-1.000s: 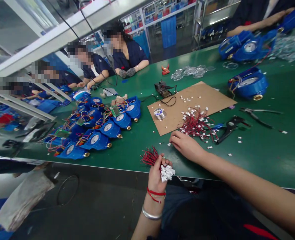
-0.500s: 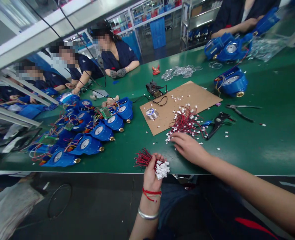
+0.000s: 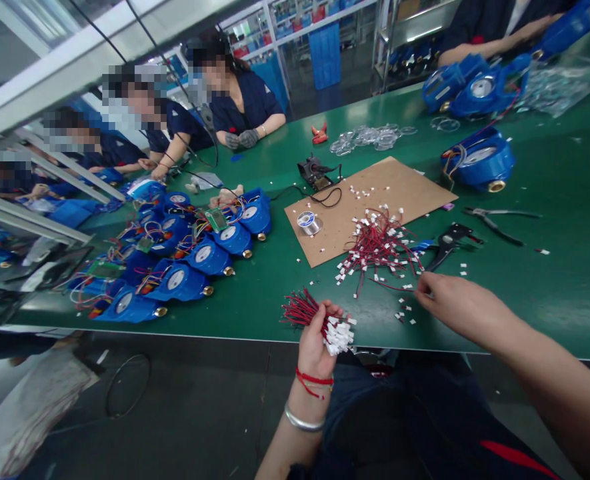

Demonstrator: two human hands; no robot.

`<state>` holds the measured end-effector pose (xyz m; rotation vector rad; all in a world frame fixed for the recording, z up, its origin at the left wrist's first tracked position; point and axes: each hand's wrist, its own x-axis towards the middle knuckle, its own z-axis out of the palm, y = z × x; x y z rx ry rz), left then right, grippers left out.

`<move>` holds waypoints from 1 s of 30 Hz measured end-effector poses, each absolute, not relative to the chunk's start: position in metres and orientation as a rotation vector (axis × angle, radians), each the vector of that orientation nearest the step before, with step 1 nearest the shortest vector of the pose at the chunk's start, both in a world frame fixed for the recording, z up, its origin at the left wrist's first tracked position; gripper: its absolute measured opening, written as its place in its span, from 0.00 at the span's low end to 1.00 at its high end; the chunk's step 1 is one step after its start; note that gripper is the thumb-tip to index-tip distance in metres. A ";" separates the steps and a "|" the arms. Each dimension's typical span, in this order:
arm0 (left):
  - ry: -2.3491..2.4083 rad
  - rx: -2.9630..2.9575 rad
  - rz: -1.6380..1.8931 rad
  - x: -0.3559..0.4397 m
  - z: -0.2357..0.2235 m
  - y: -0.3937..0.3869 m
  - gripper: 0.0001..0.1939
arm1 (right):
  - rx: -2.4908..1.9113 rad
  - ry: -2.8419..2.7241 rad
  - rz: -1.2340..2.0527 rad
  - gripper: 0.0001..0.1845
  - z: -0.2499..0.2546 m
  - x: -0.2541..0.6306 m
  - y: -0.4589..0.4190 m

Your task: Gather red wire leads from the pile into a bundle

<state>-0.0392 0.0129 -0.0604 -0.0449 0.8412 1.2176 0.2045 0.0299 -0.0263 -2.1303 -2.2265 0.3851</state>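
Observation:
My left hand [image 3: 319, 333] is closed round a bundle of red-and-black wires with white connectors [image 3: 339, 335], held just over the table's front edge. The wire ends point left and the connectors right. Off to the right, my right hand [image 3: 449, 303] pinches a single red-and-black wire [image 3: 392, 285] at one end; the wire stretches left over the green table. Between and beyond my hands lies a loose pile of the same wires [image 3: 379, 243], partly on a brown board [image 3: 399, 187]. Small white connectors [image 3: 403, 310] are scattered near my right hand.
Blue meters [image 3: 177, 283] with exposed wiring crowd the left. A solder spool [image 3: 309, 223] sits on the board. Wire strippers [image 3: 449, 243] and pliers [image 3: 495, 223] lie to the right, with another blue meter [image 3: 479, 160] behind. Co-workers [image 3: 245, 100] sit across the table.
My right hand has moved right, away from the pile, and a wire now trails from its fingers. My left hand still holds the bundle. The view has shifted slightly.

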 end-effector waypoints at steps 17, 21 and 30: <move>0.909 -0.028 1.262 -0.045 -0.061 0.015 0.10 | -1.612 -2.311 0.457 0.11 -0.068 0.129 0.044; 0.858 0.001 1.225 -0.045 -0.063 0.013 0.08 | -1.615 -2.385 0.413 0.09 -0.065 0.131 0.043; 0.807 0.173 0.992 -0.025 -0.061 0.010 0.10 | -1.290 -2.225 0.764 0.09 -0.029 0.123 0.002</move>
